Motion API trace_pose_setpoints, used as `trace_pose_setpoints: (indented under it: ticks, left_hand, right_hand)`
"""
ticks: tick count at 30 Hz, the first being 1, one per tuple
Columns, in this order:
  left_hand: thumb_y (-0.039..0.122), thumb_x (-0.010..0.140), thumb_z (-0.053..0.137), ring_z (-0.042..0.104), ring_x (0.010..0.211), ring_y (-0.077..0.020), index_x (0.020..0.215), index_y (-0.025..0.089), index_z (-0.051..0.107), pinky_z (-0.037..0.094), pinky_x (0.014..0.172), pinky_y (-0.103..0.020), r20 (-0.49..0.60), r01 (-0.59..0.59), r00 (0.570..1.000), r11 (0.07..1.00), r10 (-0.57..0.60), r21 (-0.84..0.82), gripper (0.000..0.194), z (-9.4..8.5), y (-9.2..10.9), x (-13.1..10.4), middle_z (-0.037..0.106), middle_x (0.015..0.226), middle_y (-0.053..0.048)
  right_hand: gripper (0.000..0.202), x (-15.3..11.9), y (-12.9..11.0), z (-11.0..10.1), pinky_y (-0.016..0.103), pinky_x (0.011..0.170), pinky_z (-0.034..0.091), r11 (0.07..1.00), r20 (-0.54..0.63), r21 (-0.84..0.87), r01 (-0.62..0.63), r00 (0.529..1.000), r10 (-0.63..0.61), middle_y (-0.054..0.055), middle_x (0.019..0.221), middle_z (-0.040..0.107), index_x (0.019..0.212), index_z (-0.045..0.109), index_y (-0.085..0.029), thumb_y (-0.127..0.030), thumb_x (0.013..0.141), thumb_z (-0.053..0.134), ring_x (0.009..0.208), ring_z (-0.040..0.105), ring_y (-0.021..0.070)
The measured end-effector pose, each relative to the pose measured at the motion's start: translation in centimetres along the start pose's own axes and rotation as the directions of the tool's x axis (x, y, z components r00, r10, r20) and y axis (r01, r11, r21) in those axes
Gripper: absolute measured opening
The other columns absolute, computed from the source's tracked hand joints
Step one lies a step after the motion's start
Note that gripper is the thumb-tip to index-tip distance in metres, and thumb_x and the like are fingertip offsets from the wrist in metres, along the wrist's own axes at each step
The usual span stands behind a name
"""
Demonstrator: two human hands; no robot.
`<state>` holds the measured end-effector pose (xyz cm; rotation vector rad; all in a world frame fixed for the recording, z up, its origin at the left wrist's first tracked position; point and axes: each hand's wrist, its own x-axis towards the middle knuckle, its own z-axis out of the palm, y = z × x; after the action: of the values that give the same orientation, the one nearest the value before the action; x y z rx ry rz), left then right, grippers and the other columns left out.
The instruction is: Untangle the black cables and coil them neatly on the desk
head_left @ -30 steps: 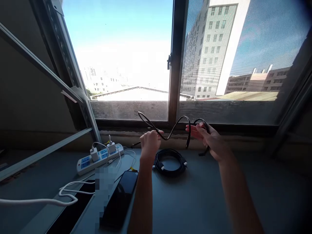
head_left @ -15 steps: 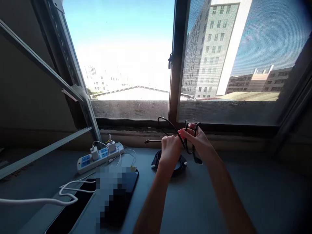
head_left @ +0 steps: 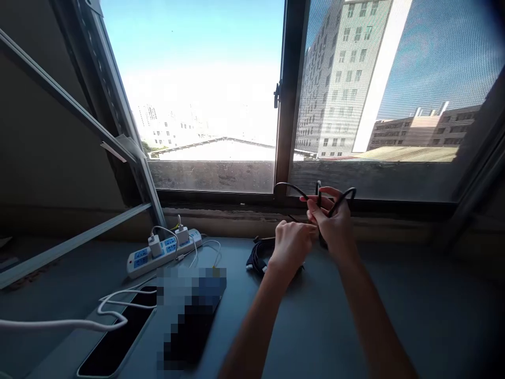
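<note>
A black cable (head_left: 340, 200) is bent into loops between my two hands, held above the surface in front of the window. My right hand (head_left: 334, 226) is closed round the loops, with the cable arching up past its fingers. Beside it, my left hand (head_left: 292, 243) is closed with knuckles up, close against the right fingertips. It seems to pinch part of the same cable, though its fingertips are mostly hidden. Below and partly behind my left hand, a coiled black cable (head_left: 258, 257) with light metal plugs lies on the grey surface.
Left of the coil is a white power strip (head_left: 138, 269) with two white chargers and thin cords. Nearer me lie a phone (head_left: 118, 337) under a white cable (head_left: 59, 325) and a dark, partly blurred device (head_left: 193, 331). A metal frame (head_left: 79, 113) slants across the left.
Both hands have shifted to the right with the looped cable. The loops are now spread wider above the right hand, and my left hand covers more of the coil's right side.
</note>
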<state>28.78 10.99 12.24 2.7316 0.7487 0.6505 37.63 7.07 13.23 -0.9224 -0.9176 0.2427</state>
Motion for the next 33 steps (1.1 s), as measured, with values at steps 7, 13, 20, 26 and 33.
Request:
trace_pose_setpoints:
  ticks: [7,13,20,26,33]
  left_hand:
    - [0.054,0.084,0.047,0.059,0.084,-0.0198,0.098,0.019,0.069,0.041,0.077,-0.027,0.042,-0.101,0.991,0.933,0.123,-0.344,0.044,-0.7,-1.6,-0.3,0.067,0.088,-0.005]
    - [0.072,0.063,0.058,0.058,0.069,-0.0199,0.095,0.016,0.069,0.039,0.059,-0.026,0.076,0.180,0.984,0.899,-0.163,-0.400,0.065,-2.6,-4.5,-0.7,0.065,0.075,-0.006]
    - [0.058,0.083,0.046,0.062,0.084,-0.0189,0.141,0.013,0.032,0.045,0.073,-0.028,0.008,0.101,0.992,0.745,-0.128,-0.660,0.075,-3.3,-5.5,-0.2,0.066,0.101,-0.010]
    - [0.053,0.091,0.032,0.062,0.066,-0.0134,0.140,0.018,0.034,0.045,0.064,-0.025,0.018,0.054,0.998,0.666,-0.061,-0.744,0.061,-3.2,-4.5,-0.3,0.067,0.094,-0.007]
    - [0.041,0.081,0.060,0.056,0.107,-0.0191,0.143,0.021,0.027,0.046,0.085,-0.029,0.005,0.065,0.993,0.495,-0.121,-0.867,0.073,-3.2,-3.0,-0.6,0.050,0.131,-0.013]
  right_hand:
    - [0.049,0.8,-2.4,-3.3,0.017,0.045,0.035,0.986,-0.080,-0.048,0.157,0.984,-0.161,-0.001,0.078,0.064,0.110,0.045,-0.025,-0.033,0.071,0.073,0.056,0.055,0.0079]
    - [0.056,0.5,-4.4,-4.7,0.014,0.033,0.021,0.995,-0.219,0.096,0.023,0.976,-0.001,-0.008,0.054,0.049,0.109,0.054,-0.024,-0.038,0.060,0.080,0.043,0.046,0.0065]
    - [0.046,-1.1,-6.4,-2.8,0.015,0.032,0.020,0.955,-0.373,0.212,0.206,0.921,-0.116,-0.013,0.045,0.034,0.096,0.049,-0.026,-0.031,0.062,0.080,0.036,0.028,0.0031]
    - [0.046,-1.0,-6.4,-2.4,0.016,0.033,0.019,0.940,-0.436,0.203,0.274,0.885,-0.164,-0.014,0.048,0.033,0.088,0.041,-0.026,-0.028,0.061,0.079,0.035,0.026,0.0027]
    - [0.036,-0.8,-5.0,-3.2,0.020,0.031,0.006,0.969,0.098,0.230,-0.085,0.993,0.064,-0.013,0.037,0.015,0.104,0.058,-0.030,-0.045,0.073,0.067,0.030,0.003,0.0044]
